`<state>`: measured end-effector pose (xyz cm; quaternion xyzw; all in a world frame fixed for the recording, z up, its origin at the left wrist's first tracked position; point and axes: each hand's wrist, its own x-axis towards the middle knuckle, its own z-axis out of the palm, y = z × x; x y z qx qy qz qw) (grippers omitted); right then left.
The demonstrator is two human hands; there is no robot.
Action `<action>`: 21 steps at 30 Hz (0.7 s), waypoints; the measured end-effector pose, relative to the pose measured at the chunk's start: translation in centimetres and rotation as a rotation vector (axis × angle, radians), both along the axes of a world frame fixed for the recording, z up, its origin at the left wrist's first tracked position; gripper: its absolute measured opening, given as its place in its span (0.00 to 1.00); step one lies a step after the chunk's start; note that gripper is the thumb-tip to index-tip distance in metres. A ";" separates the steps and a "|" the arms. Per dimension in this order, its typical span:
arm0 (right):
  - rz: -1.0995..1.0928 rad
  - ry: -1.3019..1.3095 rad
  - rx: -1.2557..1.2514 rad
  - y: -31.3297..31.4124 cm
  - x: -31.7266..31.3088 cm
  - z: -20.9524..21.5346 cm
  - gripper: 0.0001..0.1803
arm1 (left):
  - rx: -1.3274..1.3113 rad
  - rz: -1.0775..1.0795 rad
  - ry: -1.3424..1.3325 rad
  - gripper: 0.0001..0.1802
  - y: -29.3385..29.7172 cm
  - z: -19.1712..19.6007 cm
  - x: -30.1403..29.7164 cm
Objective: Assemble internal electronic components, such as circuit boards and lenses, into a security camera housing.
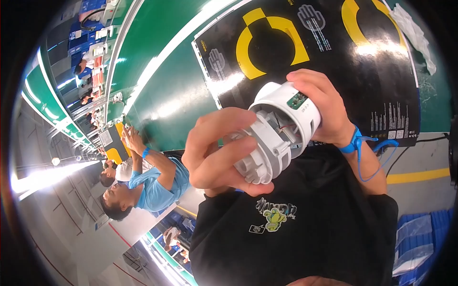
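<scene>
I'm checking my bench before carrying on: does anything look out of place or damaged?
One oddity: a crumpled white sheet lies along the right edge of the black mat, looking like stray wrapping. The white housing in your right hand and the inner part in your left hand show no clear damage, and I see no spill.

Factory assy. area, w/ long green bench (164, 112), co-worker (160, 186) alongside, corded wrist strap (354, 142) & yellow flr. line (420, 176).
</scene>
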<state>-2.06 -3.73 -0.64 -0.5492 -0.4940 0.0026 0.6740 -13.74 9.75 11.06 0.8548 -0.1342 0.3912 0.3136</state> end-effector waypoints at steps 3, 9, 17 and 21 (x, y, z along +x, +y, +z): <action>0.000 -0.015 -0.002 -0.3 0.1 -0.4 0.39 | 0.060 -0.042 0.168 0.28 0.1 0.6 0.3; -0.027 -0.036 0.046 -0.7 0.2 -0.8 0.38 | 0.175 -0.150 0.398 0.23 0.0 2.3 1.5; -0.062 -0.044 0.066 -1.0 0.1 -0.7 0.38 | 0.231 -0.121 0.468 0.22 -0.9 2.2 1.9; -0.056 -0.043 0.086 -0.5 -0.1 -0.5 0.39 | 0.302 -0.113 0.343 0.22 -1.0 2.3 2.2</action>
